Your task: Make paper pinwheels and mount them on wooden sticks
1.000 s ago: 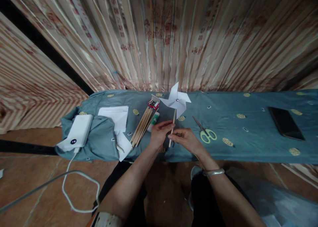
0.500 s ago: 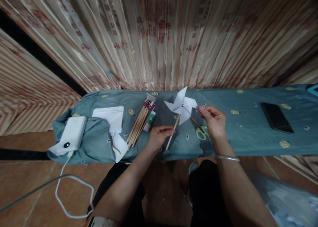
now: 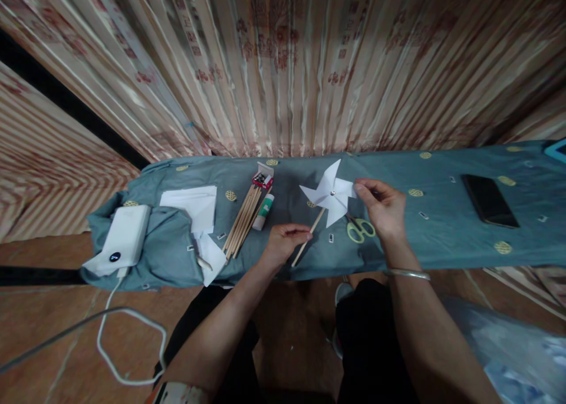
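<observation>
A white paper pinwheel [image 3: 339, 202] with a shiny pin at its centre is held up over the cloth-covered table. Its thin wooden stick [image 3: 317, 220] slants down to the left, pinched between the thumb and fingers of my left hand [image 3: 285, 243]. My right hand [image 3: 384, 208] is closed, thumb and forefinger meeting at the tip of the right-hand blade. Just below the pinwheel lie scissors [image 3: 361, 231] with pale green handles, their blades partly hidden behind the paper.
Left of my hands are a glue stick [image 3: 264, 212], several wooden sticks [image 3: 242, 224], a small red box of pins [image 3: 262, 180] and white paper [image 3: 201, 206]. A white power bank [image 3: 126, 233] with a cable sits at far left. A black phone [image 3: 489, 200] lies at right.
My right fingers have come to the pinwheel's right blade; before, they were just off its tip. The pinwheel has turned a little and tilted right. My left hand keeps hold of the stick.
</observation>
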A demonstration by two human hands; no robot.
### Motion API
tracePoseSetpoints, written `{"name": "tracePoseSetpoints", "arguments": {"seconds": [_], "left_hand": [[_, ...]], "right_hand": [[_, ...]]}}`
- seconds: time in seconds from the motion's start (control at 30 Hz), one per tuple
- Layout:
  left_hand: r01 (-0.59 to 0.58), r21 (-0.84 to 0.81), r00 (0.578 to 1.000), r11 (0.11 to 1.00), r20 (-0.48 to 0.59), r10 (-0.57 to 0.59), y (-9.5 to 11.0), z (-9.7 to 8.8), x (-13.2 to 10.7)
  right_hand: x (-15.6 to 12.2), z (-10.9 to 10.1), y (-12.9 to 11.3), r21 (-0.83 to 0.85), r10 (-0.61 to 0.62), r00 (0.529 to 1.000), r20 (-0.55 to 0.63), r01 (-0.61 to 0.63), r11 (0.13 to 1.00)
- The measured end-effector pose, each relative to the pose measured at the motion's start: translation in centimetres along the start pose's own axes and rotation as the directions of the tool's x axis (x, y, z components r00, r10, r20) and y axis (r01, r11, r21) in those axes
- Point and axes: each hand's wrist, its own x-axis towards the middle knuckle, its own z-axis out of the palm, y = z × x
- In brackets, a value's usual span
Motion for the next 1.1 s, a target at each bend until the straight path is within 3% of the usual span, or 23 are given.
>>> {"name": "tracePoseSetpoints", "arguments": {"seconds": [0.63,1.1], "left_hand": [[-0.023,-0.035,0.998,0.999,-0.057,0.021,0.3,-0.3,0.3],[-0.03,-0.067,0.994,0.997,-0.107,0.023,0.7,-0.2,0.3]], "right_hand": [[-0.9,1.3,-0.4,0.175,0.179,0.979,0.095,-0.194,0.965],[-1.9,2.5,-0.7,0.334,0.348,0.909,0.229,-0.409,0.849]]}}
